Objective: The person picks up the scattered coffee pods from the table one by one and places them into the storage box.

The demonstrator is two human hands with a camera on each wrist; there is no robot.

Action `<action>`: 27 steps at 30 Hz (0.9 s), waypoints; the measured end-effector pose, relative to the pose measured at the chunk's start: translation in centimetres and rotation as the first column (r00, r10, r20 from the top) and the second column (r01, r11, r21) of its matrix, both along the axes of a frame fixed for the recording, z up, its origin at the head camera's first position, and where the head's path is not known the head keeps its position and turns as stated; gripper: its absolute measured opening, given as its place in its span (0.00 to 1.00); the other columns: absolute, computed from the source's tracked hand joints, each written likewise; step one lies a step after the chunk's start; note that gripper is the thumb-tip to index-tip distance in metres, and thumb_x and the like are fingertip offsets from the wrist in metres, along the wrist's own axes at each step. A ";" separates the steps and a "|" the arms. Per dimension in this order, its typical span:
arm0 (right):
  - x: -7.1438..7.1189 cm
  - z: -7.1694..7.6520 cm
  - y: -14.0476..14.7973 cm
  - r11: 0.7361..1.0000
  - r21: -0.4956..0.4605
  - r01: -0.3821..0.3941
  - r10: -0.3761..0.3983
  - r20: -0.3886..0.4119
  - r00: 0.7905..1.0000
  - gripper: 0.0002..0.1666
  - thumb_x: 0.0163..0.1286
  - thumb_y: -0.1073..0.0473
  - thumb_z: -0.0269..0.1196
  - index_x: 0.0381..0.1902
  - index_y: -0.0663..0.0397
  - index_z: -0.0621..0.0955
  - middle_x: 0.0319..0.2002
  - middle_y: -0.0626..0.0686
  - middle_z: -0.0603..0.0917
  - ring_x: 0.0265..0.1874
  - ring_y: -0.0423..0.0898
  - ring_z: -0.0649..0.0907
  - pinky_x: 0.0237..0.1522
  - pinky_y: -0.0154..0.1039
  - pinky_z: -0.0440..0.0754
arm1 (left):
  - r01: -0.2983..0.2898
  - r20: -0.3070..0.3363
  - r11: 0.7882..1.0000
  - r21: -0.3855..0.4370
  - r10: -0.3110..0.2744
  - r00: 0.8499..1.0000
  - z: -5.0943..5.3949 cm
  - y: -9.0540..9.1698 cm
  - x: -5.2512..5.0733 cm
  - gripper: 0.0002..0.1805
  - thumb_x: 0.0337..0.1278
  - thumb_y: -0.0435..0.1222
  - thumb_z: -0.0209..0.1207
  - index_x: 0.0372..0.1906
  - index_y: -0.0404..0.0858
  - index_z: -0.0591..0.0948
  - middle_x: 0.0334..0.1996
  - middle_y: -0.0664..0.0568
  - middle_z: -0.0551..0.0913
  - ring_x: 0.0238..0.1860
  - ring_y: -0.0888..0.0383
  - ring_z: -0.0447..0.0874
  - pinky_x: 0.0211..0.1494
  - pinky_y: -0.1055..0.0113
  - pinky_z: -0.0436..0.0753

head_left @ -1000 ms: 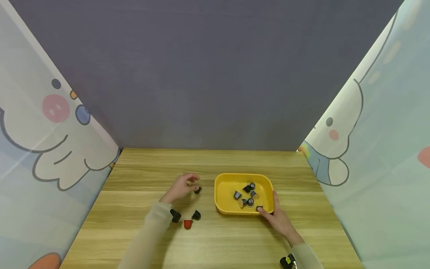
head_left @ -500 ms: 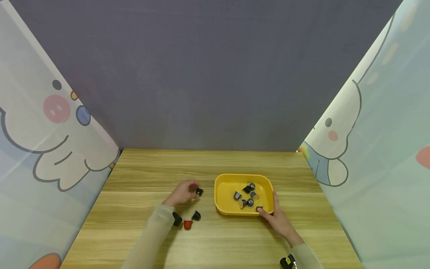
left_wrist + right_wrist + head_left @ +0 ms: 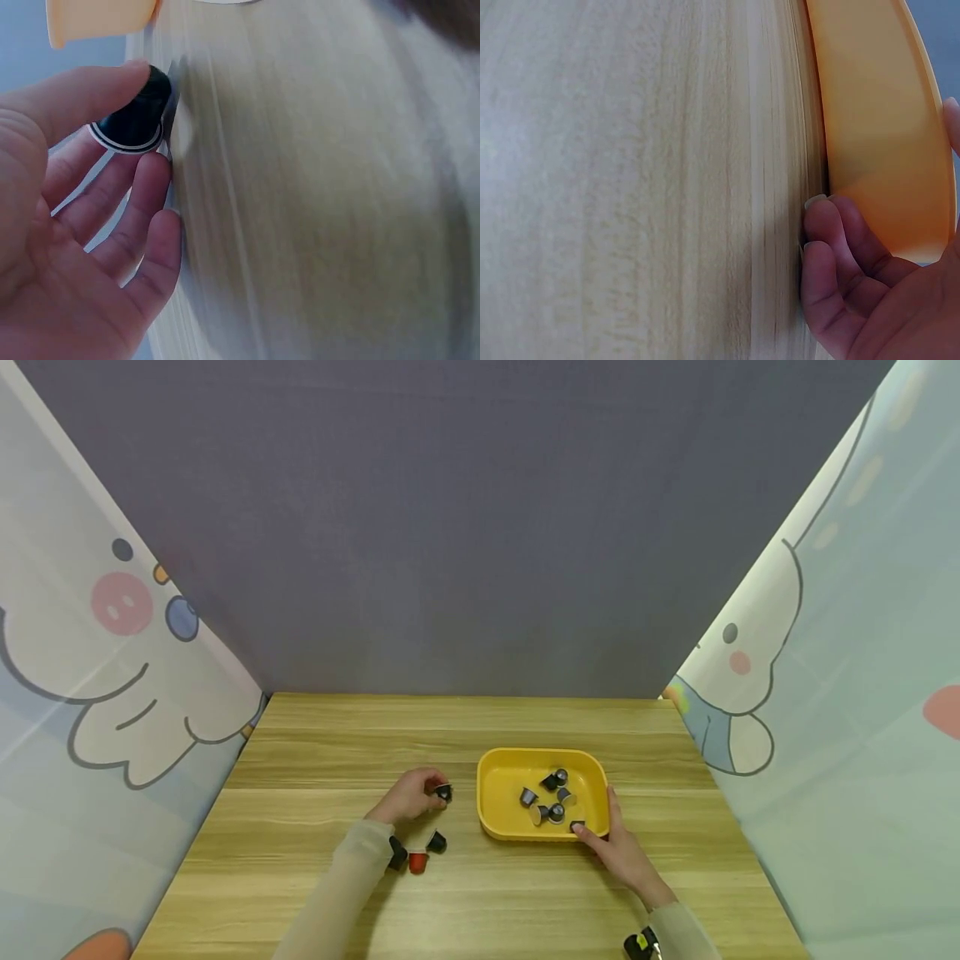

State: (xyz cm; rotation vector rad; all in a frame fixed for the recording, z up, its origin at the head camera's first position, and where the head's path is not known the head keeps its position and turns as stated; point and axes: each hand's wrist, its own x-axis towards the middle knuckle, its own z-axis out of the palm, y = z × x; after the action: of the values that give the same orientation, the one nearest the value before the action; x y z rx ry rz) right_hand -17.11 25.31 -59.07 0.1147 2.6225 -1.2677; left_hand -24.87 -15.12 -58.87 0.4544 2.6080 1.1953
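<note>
With thumb and fingers, my left hand pinches a black coffee capsule low over the wood, left of the yellow tray. The left wrist view shows the thumb on the capsule's side and its pale-edged rim toward the palm. My right hand grips the tray at its near right corner, thumb over the rim and other fingers against the outer wall. Several dark and grey capsules lie scattered inside the tray.
Near my left forearm lie a red capsule, a black capsule and another black capsule partly behind the sleeve. By the right sleeve is a black object with a yellow-green mark. A grey panel stands behind the table.
My left hand has come slightly toward me, and its fingers have closed in on the black capsule. The right hand and the tray stay in place.
</note>
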 end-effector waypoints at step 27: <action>-0.2 0.2 -0.1 1.000 -0.010 -0.002 0.002 0.035 0.999 0.64 0.69 0.36 0.62 0.80 0.44 0.31 0.27 0.54 0.80 0.21 0.48 0.78 0.26 0.39 0.77 | -0.164 -0.061 0.978 0.132 0.173 0.983 0.8 0.0 -1.0 0.10 0.57 0.37 0.67 0.44 0.42 0.86 0.31 0.58 0.82 0.35 0.59 0.79 0.39 0.62 0.79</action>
State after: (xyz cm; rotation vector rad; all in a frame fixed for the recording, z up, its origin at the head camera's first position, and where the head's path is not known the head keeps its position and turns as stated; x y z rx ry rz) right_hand -17.28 25.25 -58.89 0.1314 2.5858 -1.2659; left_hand -25.91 -15.16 -58.10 0.3097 2.6876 1.4300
